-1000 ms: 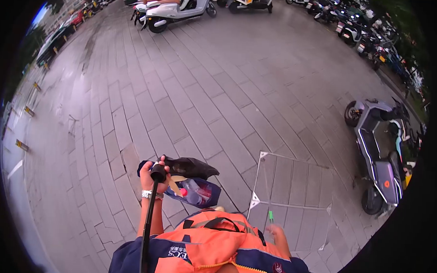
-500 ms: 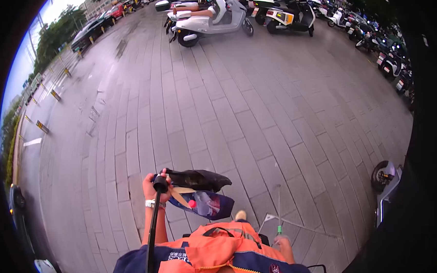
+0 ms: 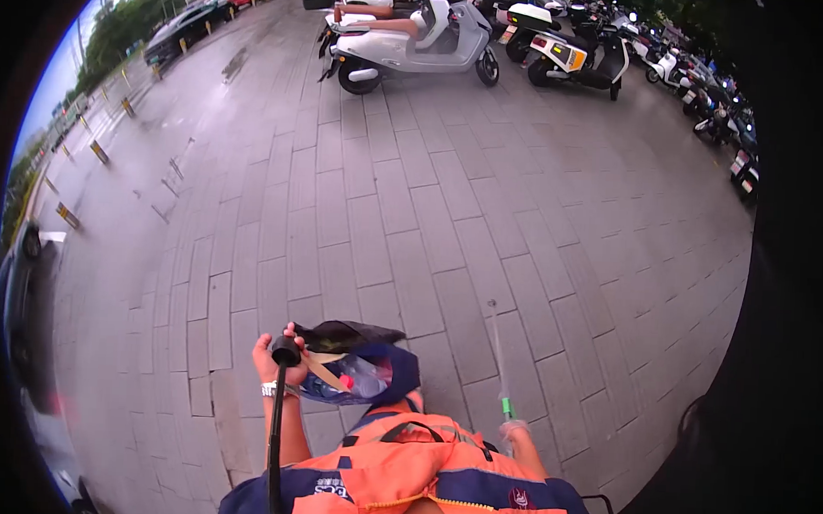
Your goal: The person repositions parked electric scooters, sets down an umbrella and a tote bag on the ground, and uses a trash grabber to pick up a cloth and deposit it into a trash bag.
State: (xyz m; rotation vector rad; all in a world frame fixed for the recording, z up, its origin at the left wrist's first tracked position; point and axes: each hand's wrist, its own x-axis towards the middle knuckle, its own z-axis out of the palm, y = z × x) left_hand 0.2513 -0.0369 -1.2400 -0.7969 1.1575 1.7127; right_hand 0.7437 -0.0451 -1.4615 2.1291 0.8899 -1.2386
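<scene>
My left hand [image 3: 276, 363], with a pale watch on its wrist, is closed around the tan straps of a dark blue tote bag [image 3: 405, 372]. Inside the open bag lie clear plastic bottles [image 3: 369, 376], one with a red cap. A black plastic-looking bag [image 3: 358, 334] hangs just behind it. A black rod [image 3: 278, 435] with a round end runs up to the same hand; I cannot tell whether the fingers grip it. My right hand [image 3: 515, 432], seemingly in a thin clear glove, is closed on a long thin stick [image 3: 498, 353] with a green band, slanting toward the pavement.
Grey paving slabs [image 3: 413, 211] stretch ahead. A silver scooter [image 3: 411, 50] and a white-and-yellow scooter [image 3: 581, 60] stand at the far side, with several more along the right. Striped bollards [image 3: 99, 151] line the left, and a dark car [image 3: 20, 286] is at the left edge.
The view has shifted forward over the paving. The bag and my left hand sit slightly further left, and the stick has swung left. The motorbike wheel at the right edge has left view.
</scene>
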